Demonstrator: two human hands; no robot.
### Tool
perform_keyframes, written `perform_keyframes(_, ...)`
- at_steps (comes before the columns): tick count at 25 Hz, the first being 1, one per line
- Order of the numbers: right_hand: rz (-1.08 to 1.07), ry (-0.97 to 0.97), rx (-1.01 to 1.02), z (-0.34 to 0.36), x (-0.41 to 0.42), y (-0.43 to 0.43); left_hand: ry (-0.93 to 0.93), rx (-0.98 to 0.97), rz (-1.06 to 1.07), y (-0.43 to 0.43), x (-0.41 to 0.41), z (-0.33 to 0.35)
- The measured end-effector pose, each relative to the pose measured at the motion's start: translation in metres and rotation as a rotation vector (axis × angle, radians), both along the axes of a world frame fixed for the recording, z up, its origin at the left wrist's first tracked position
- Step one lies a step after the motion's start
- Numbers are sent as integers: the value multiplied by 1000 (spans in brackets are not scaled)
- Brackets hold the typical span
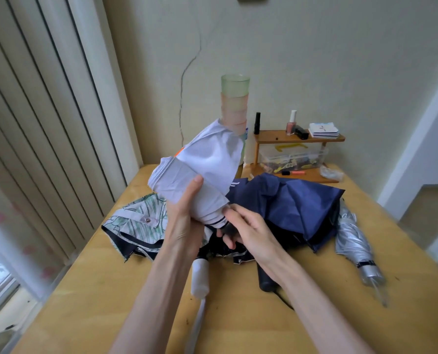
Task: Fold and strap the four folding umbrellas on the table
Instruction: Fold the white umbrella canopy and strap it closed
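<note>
At the bottom of the frame both forearms reached up over the wooden table (85, 290). Just beyond them, near centre, a white handle (200, 279) and a black handle (265, 279) lay pointing toward the person, each probably belonging to one of the unfolded canopies behind.

At centre the left hand (184, 226) was wrapped around the gathered lower end of the white umbrella (202, 164), thumb pressed flat on the cloth, seemingly to keep the pleats bunched. The right hand (251, 233) pinched at the umbrella's dark striped end with thumb and forefinger, other fingers loosely curled; whether it gripped a strap I could not tell.

Underneath lay the floral umbrella (136, 221) at centre left and the navy umbrella (289, 200) at centre right, both loose. At the right edge the silver umbrella (353, 238) lay collapsed, its strap looking closed.

Farther back stood stacked cups (234, 98) and a small wooden shelf (299, 137).
</note>
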State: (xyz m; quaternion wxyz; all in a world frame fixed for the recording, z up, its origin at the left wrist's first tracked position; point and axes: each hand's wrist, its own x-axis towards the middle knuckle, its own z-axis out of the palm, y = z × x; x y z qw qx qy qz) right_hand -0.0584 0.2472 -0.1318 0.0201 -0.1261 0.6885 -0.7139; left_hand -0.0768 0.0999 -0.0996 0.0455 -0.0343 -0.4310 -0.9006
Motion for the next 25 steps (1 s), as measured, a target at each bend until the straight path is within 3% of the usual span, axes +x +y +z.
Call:
perform_keyframes(8,-60,188,45,-1,6,-1,-31,39,42,2,1,0)
perform_keyframes(13,4,0,-16,6,5,-1,-7,-6,15,-4,0,-2)
perform_keyframes(19,-63,126,39,1,6,-3,-53,44,146,-6,-11,-10)
perform_keyframes(25,0,-17,-91,2,3,-9,-11,33,-4,-15,-6,-8)
